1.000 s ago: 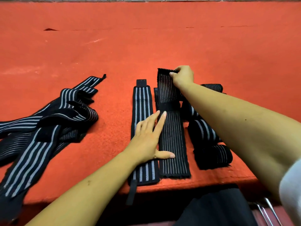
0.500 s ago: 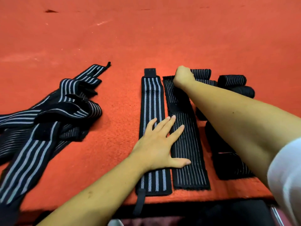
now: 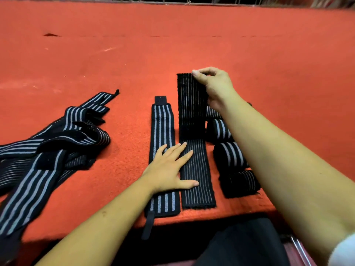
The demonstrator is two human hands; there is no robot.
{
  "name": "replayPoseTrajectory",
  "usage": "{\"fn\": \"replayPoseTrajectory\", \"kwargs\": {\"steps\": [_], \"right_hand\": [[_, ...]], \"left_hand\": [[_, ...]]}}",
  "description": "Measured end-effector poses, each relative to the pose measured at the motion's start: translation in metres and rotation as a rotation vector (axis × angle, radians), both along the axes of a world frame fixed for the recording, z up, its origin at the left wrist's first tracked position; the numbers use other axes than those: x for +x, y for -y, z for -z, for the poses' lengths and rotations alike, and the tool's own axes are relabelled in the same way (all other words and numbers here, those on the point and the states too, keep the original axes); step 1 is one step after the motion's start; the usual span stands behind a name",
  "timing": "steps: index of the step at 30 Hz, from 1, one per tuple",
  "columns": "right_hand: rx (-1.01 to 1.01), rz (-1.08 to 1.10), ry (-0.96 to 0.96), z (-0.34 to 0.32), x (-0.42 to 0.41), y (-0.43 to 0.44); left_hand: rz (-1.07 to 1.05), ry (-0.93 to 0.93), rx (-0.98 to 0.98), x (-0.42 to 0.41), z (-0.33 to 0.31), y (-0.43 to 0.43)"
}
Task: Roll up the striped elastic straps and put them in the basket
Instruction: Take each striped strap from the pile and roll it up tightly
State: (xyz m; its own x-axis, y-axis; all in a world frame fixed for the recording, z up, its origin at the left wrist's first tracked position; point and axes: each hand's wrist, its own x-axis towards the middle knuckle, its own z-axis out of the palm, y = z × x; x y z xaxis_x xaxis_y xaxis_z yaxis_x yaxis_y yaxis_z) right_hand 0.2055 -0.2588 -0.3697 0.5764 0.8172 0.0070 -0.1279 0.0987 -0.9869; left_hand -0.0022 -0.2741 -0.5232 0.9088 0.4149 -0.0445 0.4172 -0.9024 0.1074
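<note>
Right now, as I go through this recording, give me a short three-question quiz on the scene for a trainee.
1. True or false: the right hand pinches the far end of the fine-striped strap, which is raised off the red table.
2. The left hand is: A gripping a roll; B flat on the fine-striped strap and the wide-striped strap beside it; C hanging off the table edge.
3. Fill in: the rolled straps lie to the ___ of the fine-striped strap.
Key: 1 true; 2 B; 3 right.
</note>
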Motion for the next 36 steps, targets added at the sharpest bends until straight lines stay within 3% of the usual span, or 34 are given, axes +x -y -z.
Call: {"fn": "replayPoseTrajectory", "kwargs": {"steps": [3,5,7,9,13,23,28,31,36], "right_hand": [[0.032,0.025,0.075,0.0,-0.021,0.035],[0.066,0.038,0.206,0.004,-0.034,0.058],[0.094,0.002,0.204,0.009,-0.046,0.081],[0.117,-0.058,0.153,0.013,-0.06,0.102],[0.126,-0.039,0.194,0.026,-0.08,0.122],[0.053,-0.045,0.461,0.031,-0.081,0.141],[0.122,0.009,0.4,0.031,-0.083,0.146],[0.127,0.028,0.377,0.03,-0.083,0.146],[0.147,-0.043,0.352,0.025,-0.084,0.153]], "left_hand": [[-0.047,0.173,-0.166,-0.002,-0.005,0.001],[-0.191,0.522,-0.347,-0.003,-0.016,0.002],[-0.378,0.868,-0.47,-0.001,-0.035,0.003],[-0.432,1.032,-0.64,0.002,-0.061,0.007],[-0.292,1.108,-0.791,0.006,-0.088,0.02],[-0.315,1.254,-0.879,-0.002,-0.085,0.037],[-0.219,1.28,-0.945,-0.006,-0.097,0.042],[-0.217,1.322,-1.088,-0.007,-0.105,0.046],[-0.241,1.323,-1.008,-0.008,-0.109,0.043]]}}
